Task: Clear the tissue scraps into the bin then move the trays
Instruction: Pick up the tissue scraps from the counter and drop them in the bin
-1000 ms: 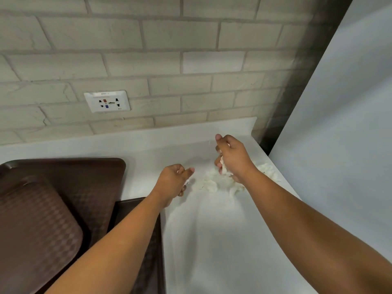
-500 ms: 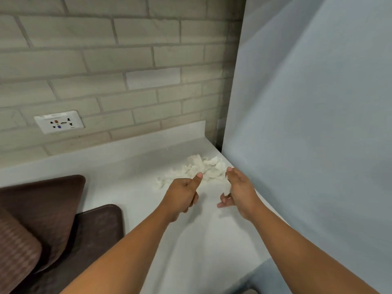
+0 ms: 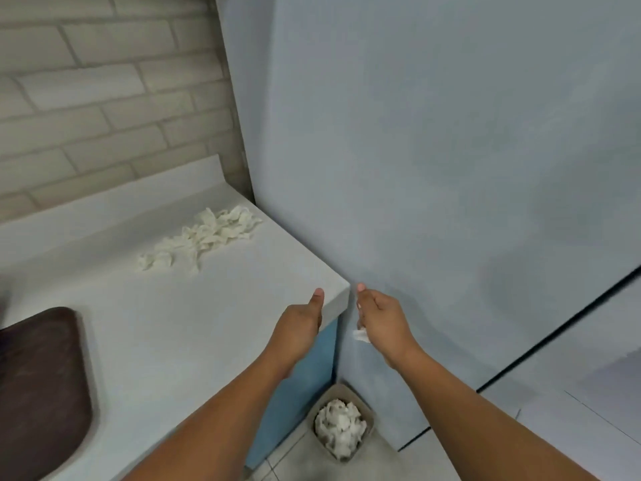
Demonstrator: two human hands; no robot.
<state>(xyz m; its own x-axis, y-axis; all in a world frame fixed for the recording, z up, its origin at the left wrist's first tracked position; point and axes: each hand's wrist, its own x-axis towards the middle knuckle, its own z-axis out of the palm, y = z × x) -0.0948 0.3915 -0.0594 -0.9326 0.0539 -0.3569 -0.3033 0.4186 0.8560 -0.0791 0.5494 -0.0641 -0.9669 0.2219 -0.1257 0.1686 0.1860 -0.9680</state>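
My right hand (image 3: 379,315) pinches tissue scraps (image 3: 360,335) above the bin (image 3: 343,425) for dropping; my left hand (image 3: 300,328) is fisted, contents unseen.

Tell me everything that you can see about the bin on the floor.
The bin is small, greyish-tan and roughly square with rounded corners, seen from above. It has no lid. It stands upright on the tiled floor, in the corner between the blue cabinet front and the pale wall panel. White crumpled tissue fills it almost to the rim. Neither hand touches it.
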